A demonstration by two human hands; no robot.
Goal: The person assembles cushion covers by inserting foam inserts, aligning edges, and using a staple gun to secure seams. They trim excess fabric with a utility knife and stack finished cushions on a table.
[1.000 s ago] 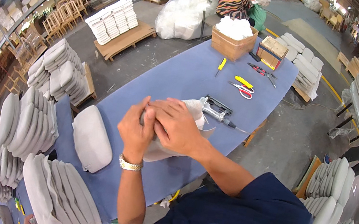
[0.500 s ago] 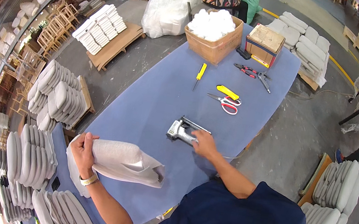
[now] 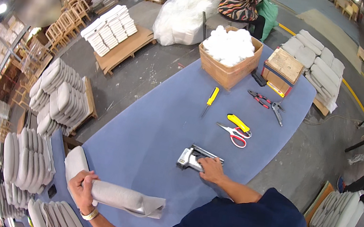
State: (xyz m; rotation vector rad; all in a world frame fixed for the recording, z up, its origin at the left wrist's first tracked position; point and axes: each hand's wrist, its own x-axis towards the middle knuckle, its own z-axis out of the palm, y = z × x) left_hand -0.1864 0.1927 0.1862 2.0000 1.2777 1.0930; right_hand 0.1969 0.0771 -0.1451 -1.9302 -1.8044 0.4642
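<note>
A grey fabric-covered cushion (image 3: 122,197) lies near the table's front left, with loose cloth at its right end. My left hand (image 3: 82,188) is closed on its bend; a second part runs up and left behind the hand. To the right, my right hand (image 3: 211,169) has its fingers curled over the grip of a silver staple gun (image 3: 192,158), which rests on the blue table (image 3: 157,119). Beyond the staple gun lie red-and-white scissors (image 3: 237,137), a yellow utility knife (image 3: 238,122) and a yellow-handled screwdriver (image 3: 212,97).
Farther along the table are red-handled pliers (image 3: 261,99), a carton of white stuffing (image 3: 228,68) and a wooden box (image 3: 284,69). Stacks of grey cushions (image 3: 66,99) stand left and right. A seated person (image 3: 237,0) in a striped top is beyond the table.
The view has shifted, so the table sits lower and farther right. My left hand has turned the cushion, its fingers now curled over the bend. My right hand has settled onto the staple gun's grip.
</note>
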